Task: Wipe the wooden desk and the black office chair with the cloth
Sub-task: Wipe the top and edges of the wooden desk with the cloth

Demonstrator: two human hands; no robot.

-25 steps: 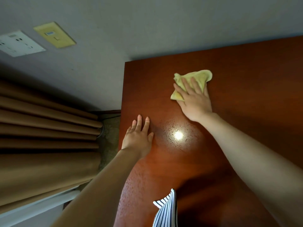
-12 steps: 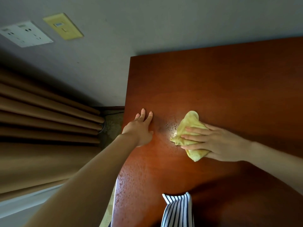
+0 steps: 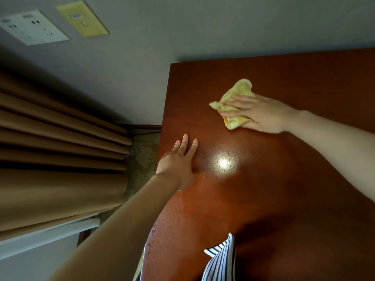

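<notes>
One yellow cloth [image 3: 241, 88] lies at one o'clock on the one wooden desk [image 3: 284, 179], pressed under the straight fingers of the right hand [image 3: 261, 113], while the left hand [image 3: 178, 161] rests flat, holding nothing, beside the nine-o'clock edge, wood spreading wide toward three; two wall plates [image 3: 33, 27] at eleven blur unreadably.

The room is dim around me. A small hard glare spot [image 3: 223, 163] burns on the glossy tabletop [image 3: 304, 78] just right of my left hand [image 3: 178, 165], picking out speckles. Deep shadow pools along the near edge. The curtain [image 3: 50, 159] folds bow with wide-angle distortion, and my right hand [image 3: 261, 112] looks slightly soft.
</notes>
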